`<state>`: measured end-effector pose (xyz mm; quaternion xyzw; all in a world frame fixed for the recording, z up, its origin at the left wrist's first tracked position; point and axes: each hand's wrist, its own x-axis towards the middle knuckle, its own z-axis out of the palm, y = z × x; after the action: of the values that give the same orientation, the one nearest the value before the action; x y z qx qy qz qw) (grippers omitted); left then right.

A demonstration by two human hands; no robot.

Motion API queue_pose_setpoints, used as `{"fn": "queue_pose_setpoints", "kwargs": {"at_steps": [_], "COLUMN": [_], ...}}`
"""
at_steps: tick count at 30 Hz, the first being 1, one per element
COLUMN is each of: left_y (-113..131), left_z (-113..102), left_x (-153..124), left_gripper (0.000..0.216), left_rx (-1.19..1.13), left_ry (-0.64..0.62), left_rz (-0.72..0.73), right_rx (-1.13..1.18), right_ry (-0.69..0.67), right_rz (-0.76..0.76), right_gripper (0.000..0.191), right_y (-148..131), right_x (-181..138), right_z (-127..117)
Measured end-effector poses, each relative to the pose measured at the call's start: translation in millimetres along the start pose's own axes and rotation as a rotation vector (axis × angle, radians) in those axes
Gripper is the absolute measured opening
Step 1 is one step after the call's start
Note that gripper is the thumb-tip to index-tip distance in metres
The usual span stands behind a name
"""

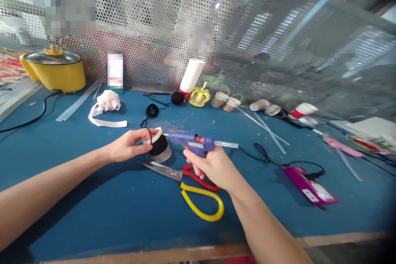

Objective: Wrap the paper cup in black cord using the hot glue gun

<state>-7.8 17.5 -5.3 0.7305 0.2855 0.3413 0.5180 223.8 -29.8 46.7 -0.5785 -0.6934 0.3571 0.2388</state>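
A small cup [161,155] sits on the blue table [102,210] just left of the centre of the frame, its middle wrapped in black cord [159,144], with a pale rim above and a greyish base below. The left hand [131,145] is closed on it, thumb against the black wrapping and fingers at the rim. From the right, the right hand [213,163] has its fingers wrapped round the handle of a blue glue gun [185,139], whose nozzle points left at the rim (whether the tip touches is too small to tell). A translucent glue stick [228,144] juts from its rear.

Just below, at the lower centre, lie open scissors [165,170] with 1 red and 1 yellow handle loop. Above the cup is a black cord coil [152,111]; left of that, a crumpled white strip [109,101]. A yellow pot [62,75] stands at the upper left. Right of upper centre are a yellow basket [199,96] and 2 small handled cups [220,100]; a purple power strip [306,183] lies at the lower right.
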Motion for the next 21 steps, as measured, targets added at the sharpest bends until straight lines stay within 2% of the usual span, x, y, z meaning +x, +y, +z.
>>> {"fn": "queue_pose_setpoints", "kwargs": {"at_steps": [9, 21], "left_y": [-4, -5], "left_z": [1, 1], "left_x": [0, 0], "left_gripper": [0.021, 0.018], "left_rx": [-0.010, 0.011], "left_ry": [0.009, 0.021], "left_rz": [0.011, 0.025], "right_rx": [0.035, -0.011], "right_ry": [0.018, 0.028], "right_rz": [-0.035, 0.040], "right_gripper": [0.024, 0.027], "right_y": [7, -8], "right_x": [10, -10], "right_z": [1, 7]}}
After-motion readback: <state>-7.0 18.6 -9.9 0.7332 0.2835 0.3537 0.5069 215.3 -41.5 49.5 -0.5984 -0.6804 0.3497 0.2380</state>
